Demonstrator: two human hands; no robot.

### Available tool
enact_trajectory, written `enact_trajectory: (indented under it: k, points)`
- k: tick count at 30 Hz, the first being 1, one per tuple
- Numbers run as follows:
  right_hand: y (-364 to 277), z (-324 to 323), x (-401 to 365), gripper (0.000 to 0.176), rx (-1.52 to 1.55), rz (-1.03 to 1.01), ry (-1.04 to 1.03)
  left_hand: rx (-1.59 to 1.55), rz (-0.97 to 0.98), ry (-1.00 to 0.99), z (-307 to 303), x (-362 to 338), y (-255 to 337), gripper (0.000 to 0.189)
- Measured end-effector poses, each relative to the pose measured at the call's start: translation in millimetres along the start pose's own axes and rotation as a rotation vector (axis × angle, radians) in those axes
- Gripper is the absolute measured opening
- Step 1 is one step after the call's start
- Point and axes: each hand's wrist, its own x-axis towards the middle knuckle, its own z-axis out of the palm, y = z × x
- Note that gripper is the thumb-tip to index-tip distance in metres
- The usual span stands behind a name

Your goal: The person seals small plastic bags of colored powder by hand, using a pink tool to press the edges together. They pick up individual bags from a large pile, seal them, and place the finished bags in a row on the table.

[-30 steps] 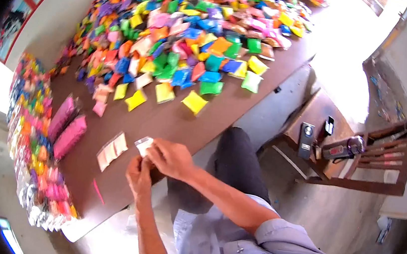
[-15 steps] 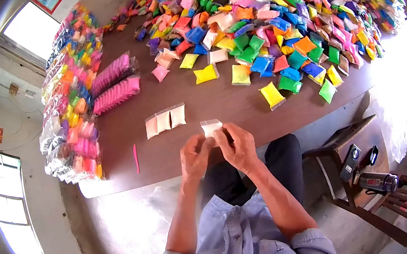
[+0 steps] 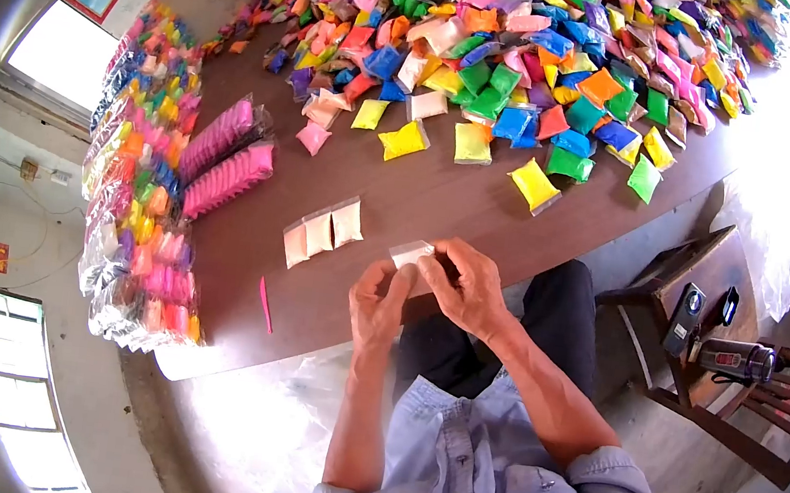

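A small white packet (image 3: 409,252) is held between my two hands at the table's near edge. My right hand (image 3: 460,288) pinches its right side between thumb and fingers. On its lower left, my left hand (image 3: 377,305) has its fingers closed against the packet; its exact grip is partly hidden. Three pale pink packets (image 3: 322,232) lie side by side on the brown table (image 3: 344,177), left of my hands. Farther left, near the edge, is a thin pink tool (image 3: 265,306).
A large heap of colourful packets (image 3: 532,67) covers the table's far side. Pink packet stacks (image 3: 227,179) and bagged colourful packets (image 3: 151,209) stand at the left. To the right, a wooden stool (image 3: 694,271) bears a dark device (image 3: 685,319) and a flask (image 3: 738,359).
The view has shifted slightly. Both hands stay nearly in place on the white packet, with only a small change in its tilt.
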Motion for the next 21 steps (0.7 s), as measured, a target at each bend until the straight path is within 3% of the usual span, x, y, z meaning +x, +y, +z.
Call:
enact_trajectory:
  k: [5,14,17,21]
  points:
    - [13,4,-2,0.015,0.001,-0.134,0.024,-0.053,-0.064,-0.029,-1,2,2,0.026]
    - [6,2,-1,0.011,0.002,-0.072,0.009,-0.044,0.038,-0.030,-3,0,0,0.023]
    - [8,4,-2,0.012,-0.010,-0.092,0.041,-0.068,-0.079,-0.024,0,-1,11,0.023]
    - [3,2,0,0.011,-0.024,-0.111,0.011,0.012,0.028,-0.036,-1,2,-10,0.022]
